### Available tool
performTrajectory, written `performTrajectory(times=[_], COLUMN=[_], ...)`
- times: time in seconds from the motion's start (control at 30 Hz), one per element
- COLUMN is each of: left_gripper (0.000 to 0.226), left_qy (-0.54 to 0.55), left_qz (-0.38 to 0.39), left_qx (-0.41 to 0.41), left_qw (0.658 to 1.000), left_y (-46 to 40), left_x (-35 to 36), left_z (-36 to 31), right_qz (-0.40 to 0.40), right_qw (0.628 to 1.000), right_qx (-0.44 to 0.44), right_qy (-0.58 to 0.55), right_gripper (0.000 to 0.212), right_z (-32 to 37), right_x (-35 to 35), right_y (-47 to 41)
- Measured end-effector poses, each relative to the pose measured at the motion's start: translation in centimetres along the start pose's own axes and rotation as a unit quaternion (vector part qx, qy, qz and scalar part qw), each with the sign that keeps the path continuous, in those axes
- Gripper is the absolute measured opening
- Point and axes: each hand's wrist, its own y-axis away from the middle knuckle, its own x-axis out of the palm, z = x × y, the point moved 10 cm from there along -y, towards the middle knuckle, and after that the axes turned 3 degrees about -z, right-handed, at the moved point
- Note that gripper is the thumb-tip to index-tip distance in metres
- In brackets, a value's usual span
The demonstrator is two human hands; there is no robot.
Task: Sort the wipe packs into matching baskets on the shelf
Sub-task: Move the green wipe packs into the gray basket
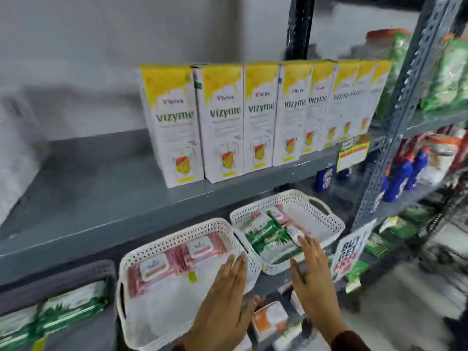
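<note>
Head view: Vizyme boxes (pixel 222 122) above baskets (pixel 329 224); both hands flat-fingered.

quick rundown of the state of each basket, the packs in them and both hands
middle white basket: holds pink wipe packs only, lying flat
right white basket: mixed, green wipe packs plus a pink pack
grey basket: holds green packs
left hand: open, flat over the middle basket's rim
right hand: open, fingertips at the pink pack, no grip yet

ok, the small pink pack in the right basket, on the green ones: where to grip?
Pinch the small pink pack by its long edges, from above: it lies tilted on the green packs, top face clear, right hand beside it.
</note>
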Motion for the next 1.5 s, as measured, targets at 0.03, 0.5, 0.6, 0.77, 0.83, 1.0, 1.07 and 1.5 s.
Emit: performTrajectory(times=[0.03,0.5,0.6,0.77,0.83,1.0,1.07,1.5], left_gripper=[0.071,0.070,0.069,0.061,0.063,0.059,0.059,0.059], left_qy=[0.008,-0.094,-0.102,-0.144,-0.160,-0.146,-0.147,-0.191], left_qz=[0.015,0.100,0.080,0.061,0.029,-0.011,-0.044,-0.069], left_qx=[-0.012,-0.101,-0.092,-0.087,-0.097,-0.162,-0.197,-0.361], left_qw=[1.000,0.985,0.987,0.984,0.982,0.976,0.968,0.910], left_y=[-1.0,-6.8,-6.6,-4.0,-1.8,5.8,8.5,28.3], left_x=[1.2,10.4,10.4,9.4,8.2,4.3,1.9,-9.1], left_z=[-0.2,0.9,1.0,1.9,3.2,7.1,9.2,19.8], right_qz=[0.018,0.309,0.327,0.297,0.249,0.214,0.229,0.425], right_qw=[1.000,0.924,0.901,0.881,0.897,0.889,0.869,0.821], right_qx=[0.020,0.227,0.268,0.296,0.280,0.255,0.253,0.159], right_qy=[0.001,-0.001,-0.093,-0.218,-0.235,-0.314,-0.359,-0.347], right_gripper=[0.058,0.044,0.046,0.026,0.024,0.051,0.057,0.049], right_z=[-1.6,-9.9,-10.5,-8.7,-8.0,-2.5,1.2,29.4], right_x=[0.7,9.0,10.2,9.3,7.9,6.9,8.0,27.0], right_y=[-1.0,-10.7,-11.1,-11.9,-13.2,-14.0,-12.8,6.6])
